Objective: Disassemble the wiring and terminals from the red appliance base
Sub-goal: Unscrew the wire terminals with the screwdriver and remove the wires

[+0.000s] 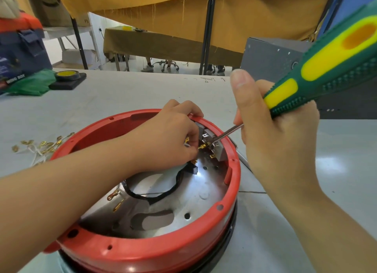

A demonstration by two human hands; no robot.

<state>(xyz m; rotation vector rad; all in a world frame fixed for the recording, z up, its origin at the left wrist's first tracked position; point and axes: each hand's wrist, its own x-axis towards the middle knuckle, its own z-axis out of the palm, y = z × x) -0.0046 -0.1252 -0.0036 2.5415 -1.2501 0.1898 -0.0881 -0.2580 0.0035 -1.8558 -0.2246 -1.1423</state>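
Note:
The round red appliance base [155,250] lies on the table in front of me, its metal inner plate exposed. My left hand [173,134] reaches inside at the far rim, fingers pinched on a white wire with a brass terminal [204,146] at the grey switch block [218,150]. My right hand [279,134] grips a green and yellow screwdriver [318,68], whose metal tip touches the top of the switch block. A black cable [163,195] loops across the metal plate. Two brass ring terminals [114,195] lie on the plate near my left forearm.
A pile of removed white wires with brass terminals [40,148] lies left of the base. A yellow tape roll on a black pad [67,76], green cloth and a dark toolbox [22,54] sit at far left. A grey metal box [275,56] stands behind my right hand.

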